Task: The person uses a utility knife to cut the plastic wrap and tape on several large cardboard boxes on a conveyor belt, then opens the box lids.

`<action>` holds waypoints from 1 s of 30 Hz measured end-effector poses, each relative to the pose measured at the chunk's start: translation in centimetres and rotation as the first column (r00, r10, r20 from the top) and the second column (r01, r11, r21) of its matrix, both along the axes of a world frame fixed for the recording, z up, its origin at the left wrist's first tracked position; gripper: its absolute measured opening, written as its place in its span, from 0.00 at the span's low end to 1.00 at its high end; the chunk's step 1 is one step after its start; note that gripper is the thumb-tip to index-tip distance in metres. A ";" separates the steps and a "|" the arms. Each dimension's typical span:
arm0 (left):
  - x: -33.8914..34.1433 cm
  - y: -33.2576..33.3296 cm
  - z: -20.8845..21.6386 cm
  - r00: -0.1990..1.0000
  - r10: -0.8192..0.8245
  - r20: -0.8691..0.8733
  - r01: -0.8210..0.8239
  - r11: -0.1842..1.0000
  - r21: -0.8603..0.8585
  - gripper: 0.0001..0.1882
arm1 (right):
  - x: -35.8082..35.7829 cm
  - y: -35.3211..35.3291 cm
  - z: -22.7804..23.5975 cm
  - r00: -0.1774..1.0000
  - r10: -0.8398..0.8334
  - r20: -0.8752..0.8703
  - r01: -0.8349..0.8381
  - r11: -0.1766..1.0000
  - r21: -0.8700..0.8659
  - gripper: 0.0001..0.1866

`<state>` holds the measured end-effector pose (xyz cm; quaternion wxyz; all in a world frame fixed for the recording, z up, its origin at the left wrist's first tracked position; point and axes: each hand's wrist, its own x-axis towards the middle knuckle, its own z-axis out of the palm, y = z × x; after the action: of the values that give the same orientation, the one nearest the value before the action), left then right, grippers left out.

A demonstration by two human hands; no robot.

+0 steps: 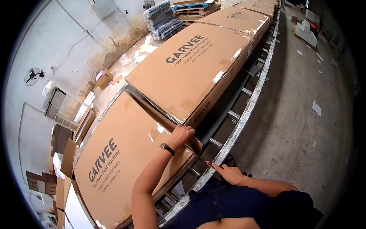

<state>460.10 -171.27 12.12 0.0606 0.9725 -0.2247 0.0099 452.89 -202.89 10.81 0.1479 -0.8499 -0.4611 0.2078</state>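
A large brown cardboard box (133, 168) lies flat on the roller conveyor, close to me. At its far right corner my left hand (182, 136) has its fingers curled over the cardboard flap (195, 145). A second large box (190, 72) lies just beyond, with a narrow gap between the two. Beside the conveyor's rail, my right hand (231, 174) is closed round a thin tool with a red and dark handle (208, 163). The tool's slim tip points toward the near box's corner, and its exact kind is too small to tell. Clear tape shows on both boxes.
More boxes (236, 19) line the conveyor farther away. The worn metal rail (244, 118) curves past my right side, with rollers (233, 115) inside it. Wrapped grey panels (162, 19) are stacked at the back. Paper scraps (316, 108) lie on the concrete floor.
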 end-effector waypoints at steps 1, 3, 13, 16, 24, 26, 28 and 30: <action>0.3 0.1 -0.4 1.000 0.011 -0.017 -0.011 1.000 0.001 0.03 | 0.3 -0.2 -0.1 1.000 0.005 -0.003 -0.005 1.000 -0.004 0.33; 0.7 -0.1 -0.2 0.999 0.026 -0.024 -0.026 1.000 0.004 0.03 | 1.0 -1.2 0.0 1.000 -0.024 0.014 0.025 0.998 -0.059 0.31; -0.8 -1.3 0.0 0.968 0.226 0.112 -0.211 0.969 -0.127 0.04 | 8.2 -0.5 3.6 0.961 -0.212 -0.177 0.276 0.751 0.600 0.29; -2.2 -1.6 0.9 0.916 0.400 0.028 -0.350 0.833 -0.429 0.02 | 13.5 8.0 7.3 0.971 -0.156 -0.179 0.238 0.636 0.734 0.33; -2.5 -2.0 0.2 0.825 0.539 -0.171 -0.546 0.682 -0.486 0.08 | 21.6 39.1 3.5 0.922 0.193 -0.335 0.084 0.747 0.659 0.34; -2.5 -2.4 1.9 0.789 0.546 -0.281 -0.612 0.664 -0.428 0.07 | 22.9 47.4 0.3 0.987 0.134 -0.089 -0.031 0.705 0.708 0.30; -3.3 -1.7 1.6 0.810 0.532 -0.245 -0.578 0.659 -0.481 0.07 | 22.2 54.3 -0.3 0.992 0.120 0.027 -0.118 0.871 0.476 0.28; -2.9 -1.6 0.4 0.834 0.514 -0.199 -0.536 0.671 -0.512 0.08 | 23.0 58.0 -0.9 0.998 0.004 0.055 -0.027 0.907 0.421 0.25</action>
<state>457.20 -172.84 12.49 0.3351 0.9362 0.0780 0.0725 475.93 -144.94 9.87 0.3139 -0.7995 -0.5055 0.0818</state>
